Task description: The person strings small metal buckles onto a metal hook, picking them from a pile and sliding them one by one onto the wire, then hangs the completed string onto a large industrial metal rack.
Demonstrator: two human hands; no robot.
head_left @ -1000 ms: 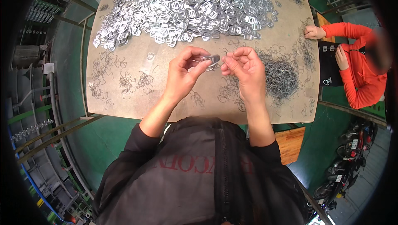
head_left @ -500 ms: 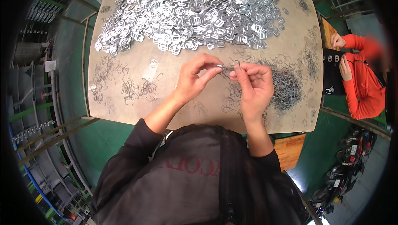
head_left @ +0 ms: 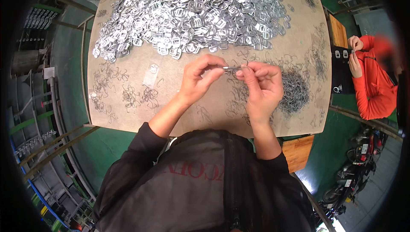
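**Thin pinch, easy slip**

Your left hand pinches the buckle above the counter; your right hand bunches its fingertips at the other end, on what exactly I can't tell. An uneven push could twist the buckle free, dropping it among the wires.

Silver buckles, dark grey wire hooks, tan tabletop

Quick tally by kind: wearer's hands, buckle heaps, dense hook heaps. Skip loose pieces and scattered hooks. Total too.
Wearer's hands: 2 (left hand, right hand)
Buckle heap: 1
Dense hook heap: 1
Total: 4
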